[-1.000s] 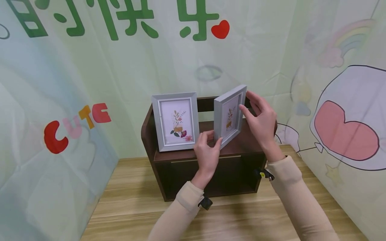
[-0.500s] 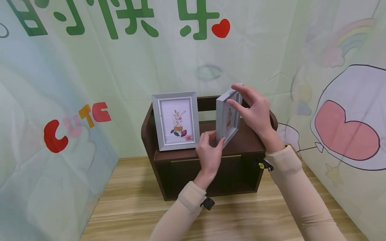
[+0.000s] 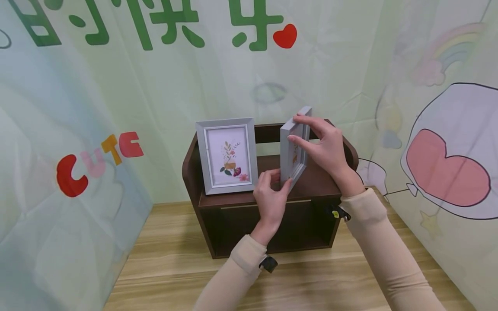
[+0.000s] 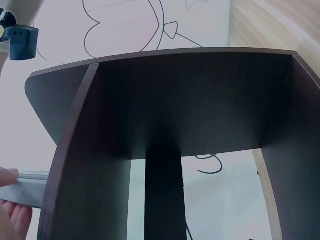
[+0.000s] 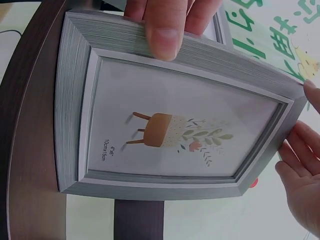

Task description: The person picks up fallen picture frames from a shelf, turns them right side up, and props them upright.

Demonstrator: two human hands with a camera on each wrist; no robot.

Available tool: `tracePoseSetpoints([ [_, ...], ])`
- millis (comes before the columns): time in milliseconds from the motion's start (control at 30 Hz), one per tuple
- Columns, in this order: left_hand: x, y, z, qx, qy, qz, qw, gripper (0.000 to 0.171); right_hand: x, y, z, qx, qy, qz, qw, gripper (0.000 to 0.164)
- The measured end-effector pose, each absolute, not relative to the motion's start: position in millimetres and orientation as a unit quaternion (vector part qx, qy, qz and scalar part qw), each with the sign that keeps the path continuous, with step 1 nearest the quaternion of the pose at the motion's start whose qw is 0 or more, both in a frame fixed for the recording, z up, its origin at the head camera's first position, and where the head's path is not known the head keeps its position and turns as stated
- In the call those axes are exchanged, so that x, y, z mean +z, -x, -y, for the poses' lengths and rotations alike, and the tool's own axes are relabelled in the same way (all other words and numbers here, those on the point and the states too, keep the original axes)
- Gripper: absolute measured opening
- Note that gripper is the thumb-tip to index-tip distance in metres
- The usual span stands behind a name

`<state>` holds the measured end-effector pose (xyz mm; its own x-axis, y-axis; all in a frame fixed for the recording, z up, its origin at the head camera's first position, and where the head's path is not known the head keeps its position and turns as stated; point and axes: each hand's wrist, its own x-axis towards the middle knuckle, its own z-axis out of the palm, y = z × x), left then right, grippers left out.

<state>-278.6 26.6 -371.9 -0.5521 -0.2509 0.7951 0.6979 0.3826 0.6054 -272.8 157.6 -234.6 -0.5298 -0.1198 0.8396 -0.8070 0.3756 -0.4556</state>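
A grey picture frame (image 5: 72, 115) with a plant print stands upright on the upper shelf, angled so its face points to the right. My left hand (image 3: 270, 203) grips its near side edge low down, thumb on the front and fingers behind, as the right wrist view also shows. My right hand (image 3: 327, 149) is at the top of the same frame, fingertips on the upper edge and thumb in front of the face. A second grey picture frame (image 3: 250, 157) with a floral print stands to the left, facing forward.
A dark brown two-level shelf unit (image 3: 268, 250) stands on a wood-grain table (image 3: 167, 276); its side panels rise beside the frames. Printed cloth walls (image 3: 163, 95) enclose the back and both sides. The left wrist view looks into the lower compartment (image 4: 200, 100).
The held picture frame has turned further edge-on and shifted slightly right. My right hand has slid from its far side edge leftward along the top. My left hand has moved slightly right with it.
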Motion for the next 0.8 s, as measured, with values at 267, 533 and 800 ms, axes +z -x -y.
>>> tracePoseSetpoints([
  [267,-377,278,-27,-0.555,0.205,0.688,0.42,0.028,-234,277,-161,0.463,-0.337,0.738,0.358,0.042],
  [533,-370,270,-29,-0.582,0.239,0.663,0.405,0.03,-235,287,-168,0.49,-0.371,0.722,0.317,0.042],
  [800,-353,250,-29,-0.594,0.26,0.659,0.38,0.029,-234,295,-172,0.5,-0.4,0.717,0.277,0.041],
])
